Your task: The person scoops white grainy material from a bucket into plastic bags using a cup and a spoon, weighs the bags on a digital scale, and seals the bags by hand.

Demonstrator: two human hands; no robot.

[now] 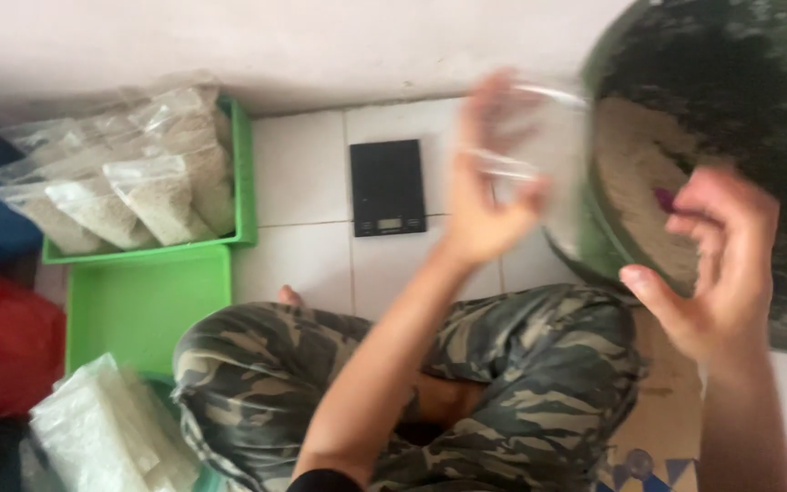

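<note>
My left hand point(489, 178) holds a clear plastic bag point(548, 155) up beside the rim of a large dark green tub point(730, 73). The tub holds pale grain point(635, 182). My right hand point(717, 264) reaches into the tub over the grain, fingers curled around a small purple object point(665, 199), likely a scoop. Both hands are motion-blurred. My crossed legs in camouflage trousers point(503, 364) fill the lower middle.
A black digital scale point(387, 187) sits on the white tiled floor. At left, a green tray point(240, 182) holds several filled grain bags point(129, 182); another green tray point(148, 305) lies below. Empty clear bags point(102, 437) are stacked bottom left. Red and blue cloth lie far left.
</note>
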